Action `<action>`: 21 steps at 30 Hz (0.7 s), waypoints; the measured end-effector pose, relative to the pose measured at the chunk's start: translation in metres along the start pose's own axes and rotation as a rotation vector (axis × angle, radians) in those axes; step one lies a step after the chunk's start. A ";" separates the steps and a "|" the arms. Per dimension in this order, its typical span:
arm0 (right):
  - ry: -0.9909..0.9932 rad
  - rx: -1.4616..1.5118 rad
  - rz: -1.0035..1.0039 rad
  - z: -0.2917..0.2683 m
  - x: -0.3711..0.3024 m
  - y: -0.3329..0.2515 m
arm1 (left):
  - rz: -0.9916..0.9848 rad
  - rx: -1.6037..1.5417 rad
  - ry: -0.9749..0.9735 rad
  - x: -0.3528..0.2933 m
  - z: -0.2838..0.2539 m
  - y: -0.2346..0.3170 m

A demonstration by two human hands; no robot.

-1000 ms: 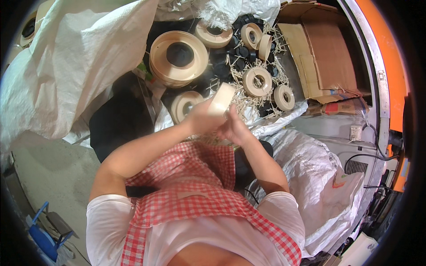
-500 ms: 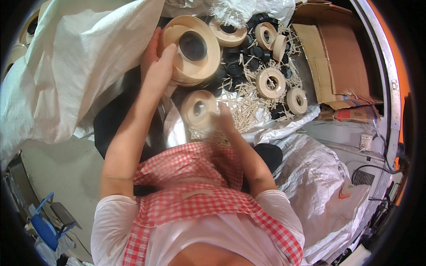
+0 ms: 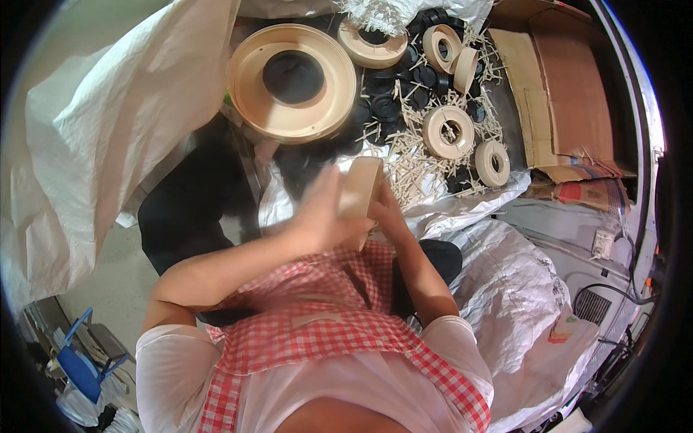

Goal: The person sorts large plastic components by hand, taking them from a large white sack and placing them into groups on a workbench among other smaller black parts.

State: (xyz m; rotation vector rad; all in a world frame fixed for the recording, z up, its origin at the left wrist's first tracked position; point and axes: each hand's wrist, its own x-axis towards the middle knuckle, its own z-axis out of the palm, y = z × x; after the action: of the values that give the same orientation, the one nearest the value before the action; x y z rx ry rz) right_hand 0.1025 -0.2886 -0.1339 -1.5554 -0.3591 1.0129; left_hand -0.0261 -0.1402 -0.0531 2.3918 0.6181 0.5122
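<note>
A beige plastic ring (image 3: 363,184) stands on edge above my lap, between my two hands. My right hand (image 3: 389,211) grips it from the right side, some fingers hidden behind it. My left hand (image 3: 317,209), slightly blurred, is closed on its left face with the thumb along the lower part. Beyond them rests a large, wide-rimmed round beige piece (image 3: 249,90) with a black disc (image 3: 293,76) at its centre; neither hand touches it.
Several beige rings (image 3: 434,133), black round caps (image 3: 385,108) and many short pale sticks (image 3: 413,169) lie at the back. White sacking (image 3: 144,94) hangs at left. A cardboard box (image 3: 570,94) and crumpled white sack (image 3: 498,289) are at right, a blue stool (image 3: 78,372) lower left.
My left hand has let go of the large beige piece and come down to the smaller ring. That ring, flatter before, is now on edge and farther right in my right hand.
</note>
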 end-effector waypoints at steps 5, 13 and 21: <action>-0.066 -0.733 -0.013 -0.031 0.076 -0.033 | -0.647 -1.200 -0.507 0.005 0.013 -0.004; 0.191 -1.627 -0.540 -0.055 0.163 -0.033 | -0.689 -1.126 -0.303 0.007 0.034 -0.010; -0.126 -0.560 -0.134 0.027 0.002 -0.078 | -0.697 -1.246 -0.400 0.011 0.024 -0.012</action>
State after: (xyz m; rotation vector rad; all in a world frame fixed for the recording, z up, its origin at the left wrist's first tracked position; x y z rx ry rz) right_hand 0.1073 -0.2488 -0.0616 -1.9329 -0.8814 0.9533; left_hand -0.0091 -0.1365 -0.0762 0.9605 0.6202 0.0294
